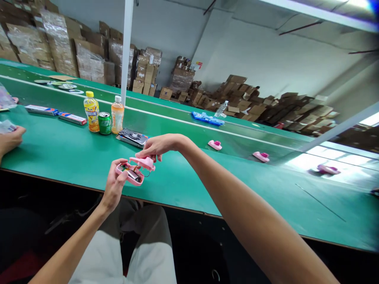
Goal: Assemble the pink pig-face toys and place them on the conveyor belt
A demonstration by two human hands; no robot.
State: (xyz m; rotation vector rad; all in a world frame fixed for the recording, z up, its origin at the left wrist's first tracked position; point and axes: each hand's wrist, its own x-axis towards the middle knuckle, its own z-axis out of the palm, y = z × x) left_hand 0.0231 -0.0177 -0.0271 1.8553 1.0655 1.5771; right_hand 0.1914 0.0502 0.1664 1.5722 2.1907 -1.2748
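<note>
My left hand [114, 184] is closed around the lower half of a pink toy camera housing [136, 182], whose open side shows a green circuit board and a silvery battery-like block. Above it, my right hand [155, 148] pinches the other pink shell half [144, 162], which is tilted away from the lower one. Thin wires run between the two halves. Both parts are held over the green tabletop [174, 185] near its front edge. Just behind my right hand lies a phone [133, 137] on top of a flat box.
Two drink bottles [117, 114] and a green can [104, 123] stand behind. Long narrow boxes [72, 118] lie to their left. Pink toy cameras [214, 145] sit on the conveyor belt [237, 146] at right, near a blue tray [207, 118]. Another person's hand [12, 139] shows at far left.
</note>
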